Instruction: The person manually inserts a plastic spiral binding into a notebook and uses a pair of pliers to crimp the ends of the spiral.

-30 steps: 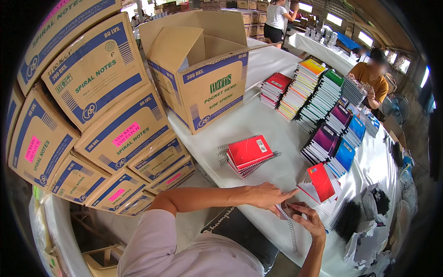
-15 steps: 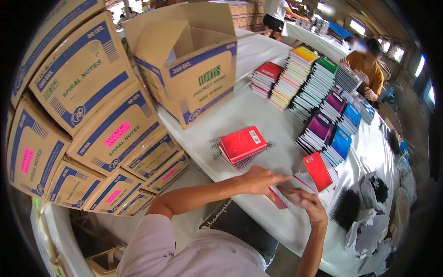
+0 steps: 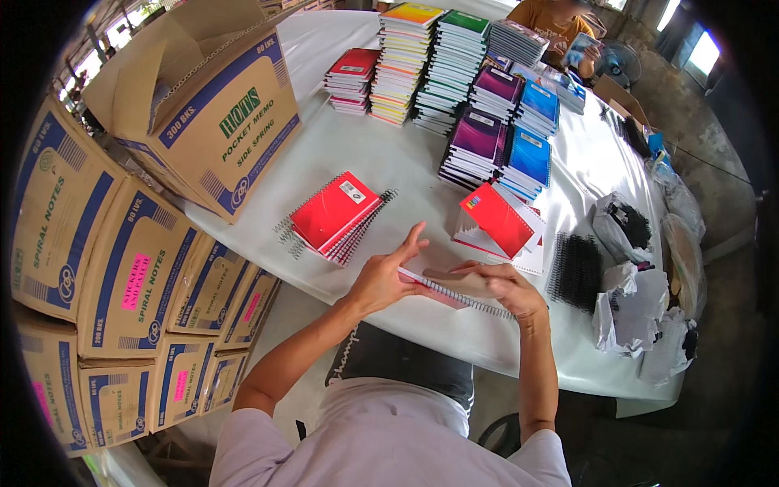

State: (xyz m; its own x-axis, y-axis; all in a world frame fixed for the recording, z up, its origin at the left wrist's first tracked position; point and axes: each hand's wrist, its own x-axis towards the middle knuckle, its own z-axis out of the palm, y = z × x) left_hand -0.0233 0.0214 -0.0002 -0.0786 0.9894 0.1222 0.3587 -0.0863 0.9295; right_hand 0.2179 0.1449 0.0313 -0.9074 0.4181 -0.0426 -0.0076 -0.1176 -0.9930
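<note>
A long table covered in white sheeting [image 3: 389, 154] carries everything. An open cardboard box [image 3: 207, 122] stands on its near left corner. Beside it lies a small stack of red spiral notebooks [image 3: 337, 215], and another loose red-covered pile [image 3: 499, 227] lies to the right. Farther back, tall stacks of notebooks [image 3: 454, 73] in red, yellow, green, purple and blue stand in rows. Near the right edge lie a bundle of black spiral bindings [image 3: 576, 272] and crumpled white wrapping [image 3: 629, 312].
</note>
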